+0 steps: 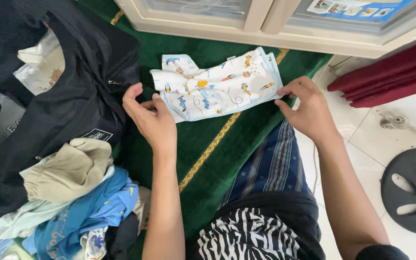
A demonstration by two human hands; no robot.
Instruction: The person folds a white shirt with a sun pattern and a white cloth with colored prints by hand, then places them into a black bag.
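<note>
Both hands are working a small white printed garment [220,85] lying flat on the green rug [203,144], just below the cream drawer unit [246,21]. Right hand [306,108] is pinching its folded right edge between thumb and fingers — holding the layers aligned. Left hand [152,115] is resting at the left edge, fingers loosely curled, thumb raised. Unfolded clothes [73,202] are lying heaped by the black bag [73,91].
</note>
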